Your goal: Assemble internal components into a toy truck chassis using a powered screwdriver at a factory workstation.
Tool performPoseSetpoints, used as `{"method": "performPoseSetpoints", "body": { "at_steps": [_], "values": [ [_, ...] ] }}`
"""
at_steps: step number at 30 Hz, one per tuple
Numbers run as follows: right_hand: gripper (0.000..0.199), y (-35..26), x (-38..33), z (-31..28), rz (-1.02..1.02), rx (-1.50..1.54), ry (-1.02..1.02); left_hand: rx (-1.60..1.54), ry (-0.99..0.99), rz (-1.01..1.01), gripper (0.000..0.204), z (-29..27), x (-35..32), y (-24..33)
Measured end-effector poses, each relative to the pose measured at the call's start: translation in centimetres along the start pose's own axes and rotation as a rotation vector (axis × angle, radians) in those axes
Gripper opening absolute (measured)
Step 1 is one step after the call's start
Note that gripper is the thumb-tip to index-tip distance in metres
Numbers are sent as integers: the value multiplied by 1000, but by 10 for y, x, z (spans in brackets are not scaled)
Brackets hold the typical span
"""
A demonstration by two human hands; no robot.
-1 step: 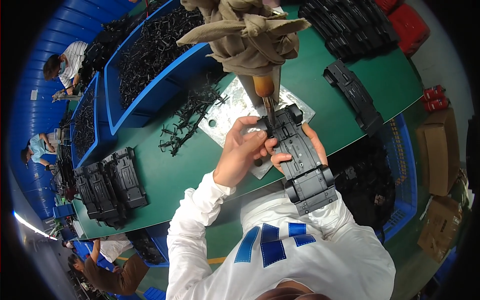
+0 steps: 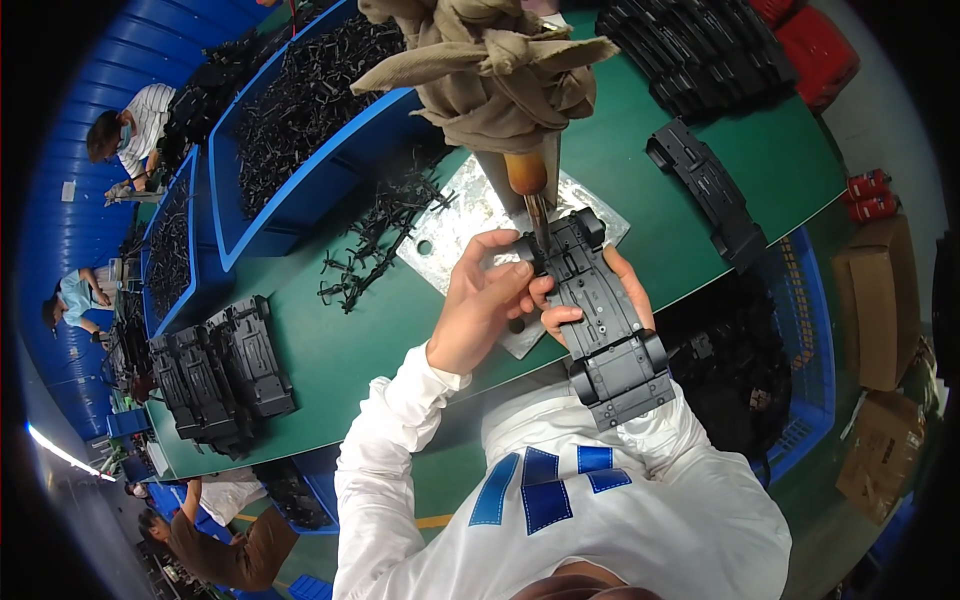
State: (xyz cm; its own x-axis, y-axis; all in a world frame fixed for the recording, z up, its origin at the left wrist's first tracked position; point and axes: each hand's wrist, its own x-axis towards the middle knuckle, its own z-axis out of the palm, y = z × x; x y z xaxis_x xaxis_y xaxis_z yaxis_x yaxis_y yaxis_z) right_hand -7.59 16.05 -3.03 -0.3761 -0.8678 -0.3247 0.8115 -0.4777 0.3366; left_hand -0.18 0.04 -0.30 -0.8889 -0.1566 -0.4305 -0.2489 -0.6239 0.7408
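A black plastic toy-car chassis (image 2: 598, 312) is held at a slant over the table's front edge, its far end beneath the tip of a vertical screw-driving machine (image 2: 528, 172). The metal bit reaches down to the chassis; whether it touches a screw I cannot tell. My left hand (image 2: 482, 305) is closed, thumb and fingers pinching the far left corner beside the bit. My right hand (image 2: 630, 285) grips the chassis from beneath and along its right side, partly hidden by it. Brown cloth (image 2: 505, 75) is knotted around the machine's upper part. Under the bit lies a silver metal plate (image 2: 440, 245).
Small black branched parts (image 2: 365, 245) lie left of the plate, before a blue bin (image 2: 225, 190) full of them. More chassis sit at the left (image 2: 255, 355), at the right (image 2: 710, 195) and stacked far right (image 2: 700, 55). A blue crate (image 2: 815, 350) stands below the table's right edge.
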Motion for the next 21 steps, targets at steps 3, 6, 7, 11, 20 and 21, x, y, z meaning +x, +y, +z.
{"method": "performPoseSetpoints", "body": {
  "at_steps": [3, 6, 7, 11, 20, 21],
  "values": [
    [55, -2, 1, -2, 10, -17, -32, 37, -18, 20, 45, 0, 1, 3],
    [57, -2, 3, -2, -1, -17, -35, 67, -53, 35, 49, -1, 1, 3],
    [57, -2, 4, -1, -3, -12, -36, 66, -57, 45, 48, -2, 3, 2],
    [58, -3, 5, 3, 8, -2, -24, 49, -36, 58, 45, -4, 5, -1],
    [58, -3, 7, 4, 21, 24, -28, -2, -13, 73, 38, -3, 7, -4],
    [58, -3, 7, 5, 27, 33, -13, -3, -6, 70, 38, -4, 7, -3]
  ]
}}
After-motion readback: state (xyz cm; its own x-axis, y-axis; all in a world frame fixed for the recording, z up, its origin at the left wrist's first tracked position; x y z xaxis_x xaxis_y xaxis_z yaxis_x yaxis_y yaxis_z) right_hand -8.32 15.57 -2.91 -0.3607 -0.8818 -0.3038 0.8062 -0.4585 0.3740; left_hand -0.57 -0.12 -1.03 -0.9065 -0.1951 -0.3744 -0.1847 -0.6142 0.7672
